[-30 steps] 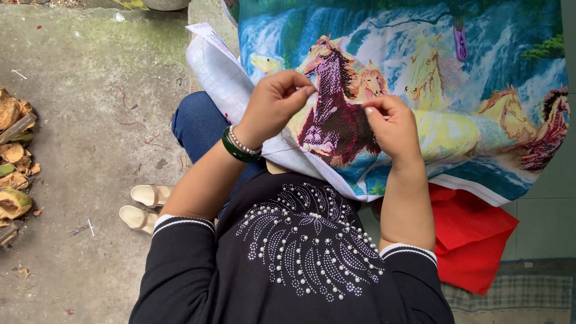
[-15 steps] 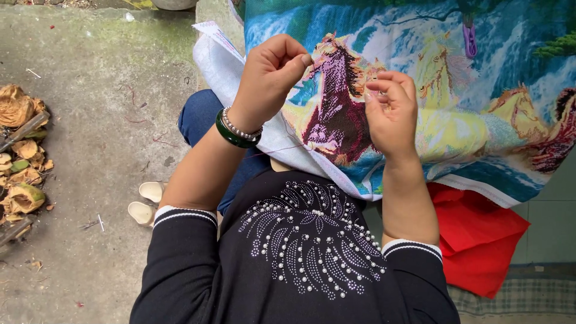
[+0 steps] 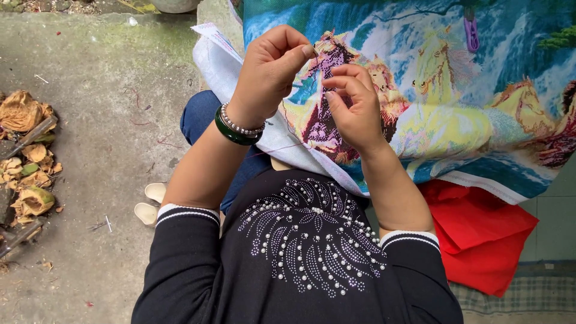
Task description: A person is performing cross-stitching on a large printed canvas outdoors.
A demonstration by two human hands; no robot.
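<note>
A large cross-stitch cloth (image 3: pixel 456 102) with coloured horses and a waterfall lies over my lap. My left hand (image 3: pixel 270 72), with a green bangle and a bead bracelet at the wrist, is raised over the cloth's left part, thumb and forefinger pinched on what looks like a needle with a thin dark thread (image 3: pixel 288 129) trailing down. My right hand (image 3: pixel 354 105) hovers close beside it over a dark red horse, fingers curled and pinched at the thread. The two hands are nearly touching.
A red cloth (image 3: pixel 480 240) lies under the embroidery at the right. Pale slippers (image 3: pixel 150 204) stand on the concrete floor (image 3: pixel 102 120) at my left. A heap of dry husks and scraps (image 3: pixel 27 156) sits at the left edge. A checked mat (image 3: pixel 516 294) is at the bottom right.
My left hand has risen and moved right toward my right hand. The two hands have come close together over the dark red horse, with the thread drawn up between them.
</note>
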